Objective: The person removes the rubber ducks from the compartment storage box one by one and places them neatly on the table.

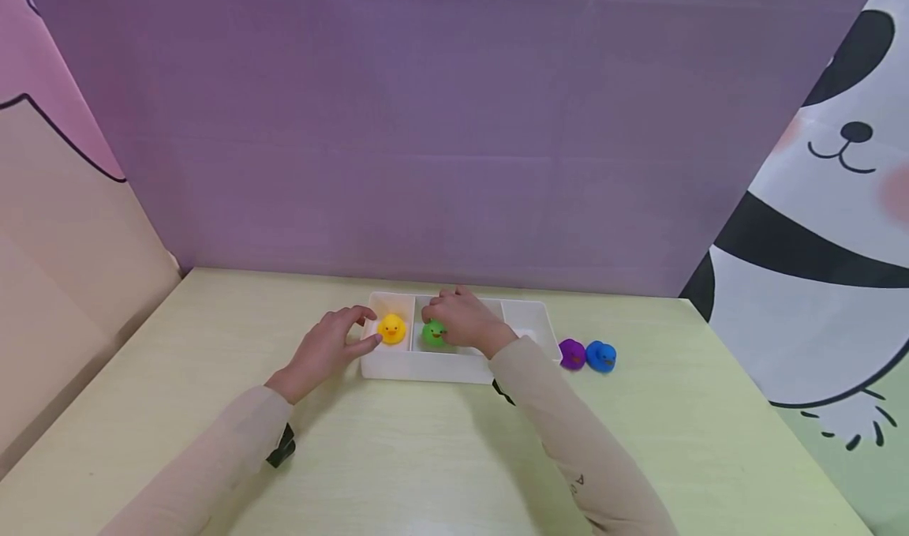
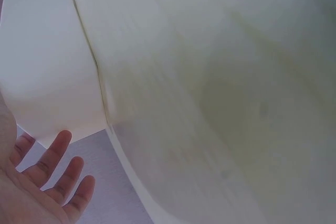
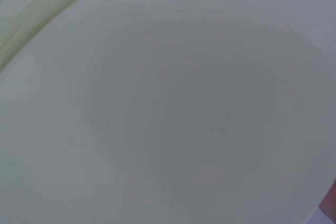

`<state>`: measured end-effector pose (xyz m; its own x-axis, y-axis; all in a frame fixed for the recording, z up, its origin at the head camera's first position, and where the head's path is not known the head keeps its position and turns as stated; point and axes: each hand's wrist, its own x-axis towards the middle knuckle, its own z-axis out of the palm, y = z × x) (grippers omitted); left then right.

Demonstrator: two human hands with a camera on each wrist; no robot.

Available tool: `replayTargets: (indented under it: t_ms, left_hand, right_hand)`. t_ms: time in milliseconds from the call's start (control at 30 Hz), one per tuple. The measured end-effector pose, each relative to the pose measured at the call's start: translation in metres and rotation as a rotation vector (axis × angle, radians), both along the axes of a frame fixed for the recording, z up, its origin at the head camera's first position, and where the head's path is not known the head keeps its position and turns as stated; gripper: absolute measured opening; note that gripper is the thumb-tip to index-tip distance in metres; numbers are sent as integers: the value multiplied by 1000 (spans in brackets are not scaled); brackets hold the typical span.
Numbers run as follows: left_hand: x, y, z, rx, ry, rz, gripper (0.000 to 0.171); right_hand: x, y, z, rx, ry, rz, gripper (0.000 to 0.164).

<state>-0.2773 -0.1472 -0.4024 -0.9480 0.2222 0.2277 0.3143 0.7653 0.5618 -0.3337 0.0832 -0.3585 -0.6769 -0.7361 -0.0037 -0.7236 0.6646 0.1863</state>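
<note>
A white divided tray (image 1: 433, 368) stands near the back of the table. Inside its left compartment sits a yellow rubber duck (image 1: 391, 329), upright and facing me. My left hand (image 1: 330, 349) is at the tray's left end, thumb and index finger spread apart with their tips at the rim; the left wrist view shows its other fingers relaxed beside the white wall. Over the middle compartment, my right hand (image 1: 465, 320) grips a green rubber duck (image 1: 433, 333) between thumb and fingers. The right hand and wrist partly cover that compartment. The right wrist view shows mostly blurred white surface.
Just right of the tray, a purple rubber duck (image 1: 572, 354) and a blue rubber duck (image 1: 601, 356) stand side by side on the pale wooden table (image 1: 398, 465). A purple cloth backdrop (image 1: 440, 125) rises behind the table's back edge.
</note>
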Motion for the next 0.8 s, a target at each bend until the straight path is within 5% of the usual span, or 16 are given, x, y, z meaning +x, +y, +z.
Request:
replayTargets:
  t_ms: [800]
  left_hand:
    - [0, 0, 0, 5, 11, -8, 41]
  right_hand:
    - [2, 1, 2, -22, -23, -18, 25]
